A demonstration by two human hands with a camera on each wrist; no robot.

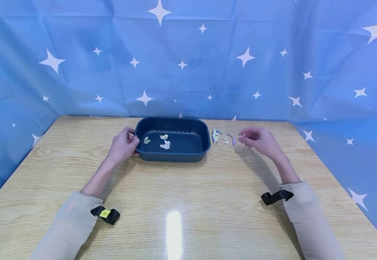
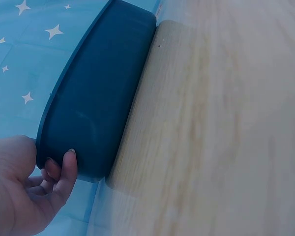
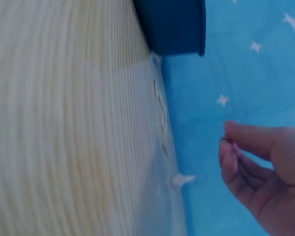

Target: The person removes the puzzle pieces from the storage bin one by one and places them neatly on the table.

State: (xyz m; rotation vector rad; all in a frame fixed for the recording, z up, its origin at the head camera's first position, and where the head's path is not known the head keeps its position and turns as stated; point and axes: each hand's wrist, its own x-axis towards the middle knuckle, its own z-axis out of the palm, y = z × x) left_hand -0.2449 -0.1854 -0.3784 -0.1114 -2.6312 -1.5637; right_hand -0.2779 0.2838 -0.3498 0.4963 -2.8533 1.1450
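A dark blue rectangular tray (image 1: 175, 157) stands near the table's far edge, with several small pale scraps (image 1: 165, 144) and a greenish one (image 1: 147, 141) on its floor. My left hand (image 1: 122, 145) grips the tray's left end; in the left wrist view, fingertips (image 2: 70, 160) press its outer wall. Right of the tray lie thin, irregular scraps: a white and blue one (image 1: 215, 136), a pale one (image 1: 225, 139) and a purple one (image 1: 233, 139). Just past them, above the table, my right hand (image 1: 256, 139) brings thumb and forefinger together, with a small white scrap (image 1: 242, 135) at their tips.
The wooden table (image 1: 208, 202) reaches back to a blue cloth (image 1: 191, 90) with white stars. Black bands with small cameras circle the left wrist (image 1: 108, 215) and the right wrist (image 1: 274, 196). Light glares on the table's front middle.
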